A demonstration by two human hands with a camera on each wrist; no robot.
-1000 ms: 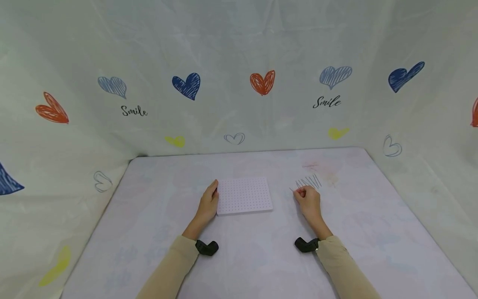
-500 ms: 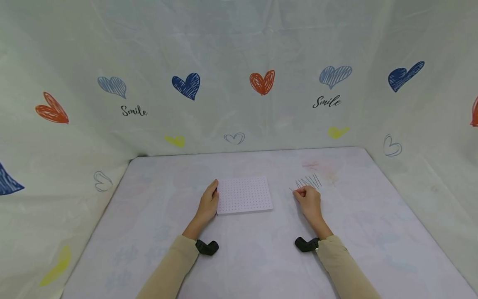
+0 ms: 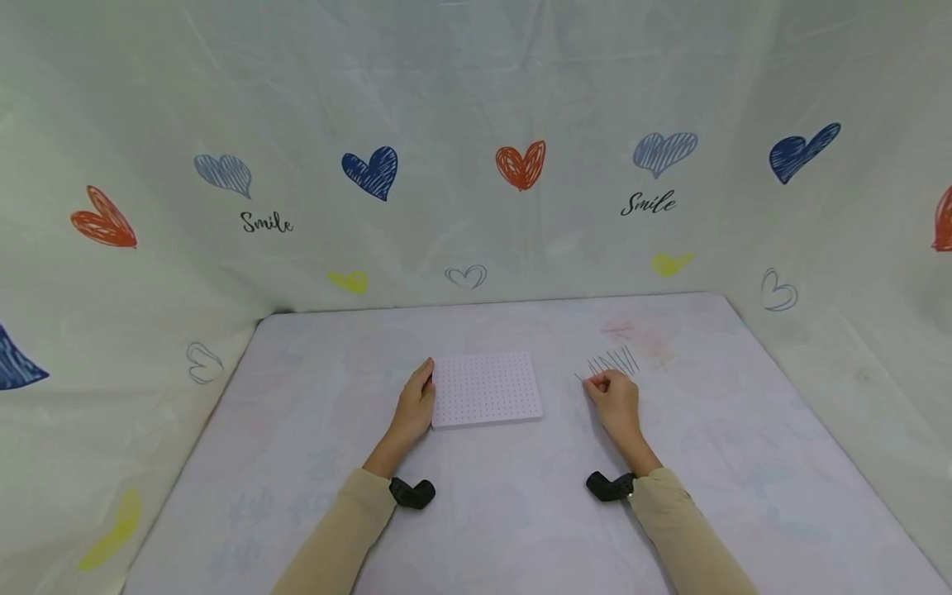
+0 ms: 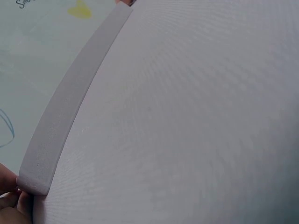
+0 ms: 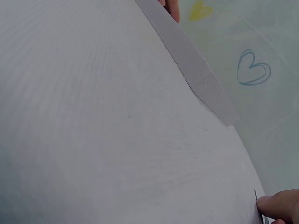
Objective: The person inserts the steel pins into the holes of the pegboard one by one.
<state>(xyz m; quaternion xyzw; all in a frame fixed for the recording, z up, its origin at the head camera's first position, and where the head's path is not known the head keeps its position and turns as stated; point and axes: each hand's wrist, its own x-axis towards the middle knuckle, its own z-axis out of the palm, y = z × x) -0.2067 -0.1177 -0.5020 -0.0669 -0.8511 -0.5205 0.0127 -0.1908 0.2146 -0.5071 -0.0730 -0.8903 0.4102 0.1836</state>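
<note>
We steady the pegboard [image 3: 487,388] at mid-desk with our left hand [image 3: 416,405], its relaxed fingers resting on the left edge. Our right hand [image 3: 613,397] pinches one thin pin [image 3: 581,378] from the row [image 3: 614,361] just beyond it. Judging by this, seating the pin in a hole calls for careful aim.

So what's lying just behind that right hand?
A row of thin dark pins lies on the table just beyond the right hand, whose curled fingers cover their near ends; whether it pinches one cannot be seen.
</note>
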